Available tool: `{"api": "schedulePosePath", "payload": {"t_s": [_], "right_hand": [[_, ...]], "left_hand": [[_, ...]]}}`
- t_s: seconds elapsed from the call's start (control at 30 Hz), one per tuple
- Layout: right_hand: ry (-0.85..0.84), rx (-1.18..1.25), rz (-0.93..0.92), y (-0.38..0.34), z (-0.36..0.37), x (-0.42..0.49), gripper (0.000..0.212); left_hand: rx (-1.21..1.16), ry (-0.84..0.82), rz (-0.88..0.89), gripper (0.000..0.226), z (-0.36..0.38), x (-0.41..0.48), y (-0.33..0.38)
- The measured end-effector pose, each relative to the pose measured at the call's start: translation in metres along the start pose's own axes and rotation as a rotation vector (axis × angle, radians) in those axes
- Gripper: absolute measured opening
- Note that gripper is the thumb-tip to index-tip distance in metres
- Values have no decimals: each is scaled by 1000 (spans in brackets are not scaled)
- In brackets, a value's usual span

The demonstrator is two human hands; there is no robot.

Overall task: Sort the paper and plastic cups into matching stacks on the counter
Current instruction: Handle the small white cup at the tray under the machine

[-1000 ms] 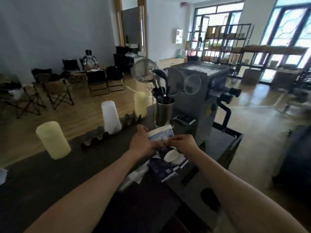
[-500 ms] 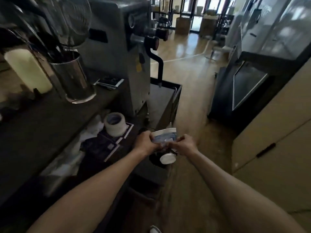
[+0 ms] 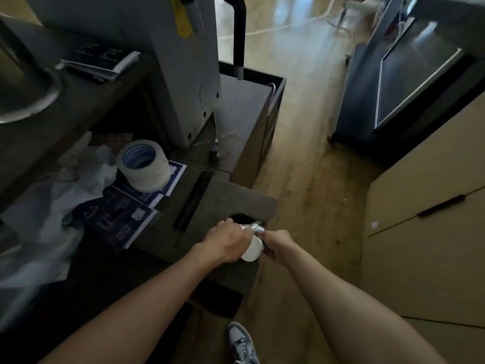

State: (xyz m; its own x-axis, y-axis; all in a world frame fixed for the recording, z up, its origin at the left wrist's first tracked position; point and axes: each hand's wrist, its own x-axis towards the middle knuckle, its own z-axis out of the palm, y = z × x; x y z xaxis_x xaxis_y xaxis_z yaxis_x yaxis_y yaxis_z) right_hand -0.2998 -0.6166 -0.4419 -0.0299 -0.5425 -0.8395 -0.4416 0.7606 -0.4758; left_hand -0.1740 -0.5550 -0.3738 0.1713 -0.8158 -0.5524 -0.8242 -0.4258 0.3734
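Both hands grip one white paper cup with a blue print, held tilted with its white bottom toward me. My left hand wraps its left side, and my right hand pinches its right side and rim. The cup hangs over a dark round hole in the lower counter's corner. A stack of white paper cups stands upright on blue printed sheets to the left.
A grey coffee machine with a black steam pipe rises behind. Crumpled white paper and blue leaflets lie at left. A metal container sits on the upper counter. Beige drawers stand right, wooden floor between.
My view swung from the room down to the counter's corner. Both hands carried the cup right and down, from above the leaflets to over the round hole.
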Motion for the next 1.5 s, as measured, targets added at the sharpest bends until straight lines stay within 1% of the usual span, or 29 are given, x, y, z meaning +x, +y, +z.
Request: {"api": "schedulePosePath", "payload": {"t_s": [0.07,0.1,0.17,0.23,0.33,0.4,0.43,0.5,0.57,0.63,0.7,0.73,0.77,0.83,0.9,1.0,1.1,1.23,1.3,1.33,1.4,1.43,1.5], "right_hand": [[37,20,-1,-3,10,9,25],[39,34,6,-5,13,13,24],[-10,71,36,-9,17,14,20],[-45,86,42,-15,17,13,19],[-16,47,21,-21,14,5,22],[8,16,6,-21,13,1,20],[31,-3,-14,-21,13,-2,17],[135,-91,-77,-18,12,-2,13],[211,-197,-159,-15,10,-5,17],[249,-250,-198,-11,10,-11,23],[271,-220,-153,-8,10,-12,29],[253,-185,-104,-7,11,-16,33],[193,-169,-71,-8,13,-19,35],[28,-148,-65,-10,18,-25,37],[-86,-27,-72,-14,23,-34,37],[-184,124,-109,-22,33,-41,34],[-237,133,-148,-30,51,-51,33],[-277,28,-144,-42,70,-70,38],[-216,-69,-138,-52,72,-86,37],[-154,-172,-179,-57,71,-92,36],[7,-379,-341,-70,66,-109,33],[75,-435,-440,-78,64,-121,30],[140,-459,-672,-96,63,-155,23]], "left_hand": [[140,-15,35,52,0,6,-1],[184,-17,50,47,1,10,-3],[235,-14,58,36,0,16,-4],[269,-34,47,31,-3,18,-2],[270,-65,73,36,-5,17,3],[282,-78,106,35,-8,16,3],[284,-74,119,36,-9,16,2],[267,-39,154,38,-12,14,0],[234,20,198,31,-14,11,-3],[211,55,219,24,-15,8,-5],[244,32,243,27,-13,5,-6],[288,-26,249,34,-12,3,-7],[347,-99,250,42,-11,1,-6],[457,-203,248,58,-6,-3,-7],[532,-226,237,65,-5,-7,-8],[538,-227,210,69,-9,-16,-17],[471,-208,205,71,-16,-29,-34],[435,-152,120,74,-29,-49,-57],[441,-68,114,71,-42,-62,-64],[437,-3,124,68,-49,-70,-65],[409,161,160,61,-69,-88,-63],[386,244,183,55,-82,-98,-61],[350,391,231,39,-111,-119,-54]]}}
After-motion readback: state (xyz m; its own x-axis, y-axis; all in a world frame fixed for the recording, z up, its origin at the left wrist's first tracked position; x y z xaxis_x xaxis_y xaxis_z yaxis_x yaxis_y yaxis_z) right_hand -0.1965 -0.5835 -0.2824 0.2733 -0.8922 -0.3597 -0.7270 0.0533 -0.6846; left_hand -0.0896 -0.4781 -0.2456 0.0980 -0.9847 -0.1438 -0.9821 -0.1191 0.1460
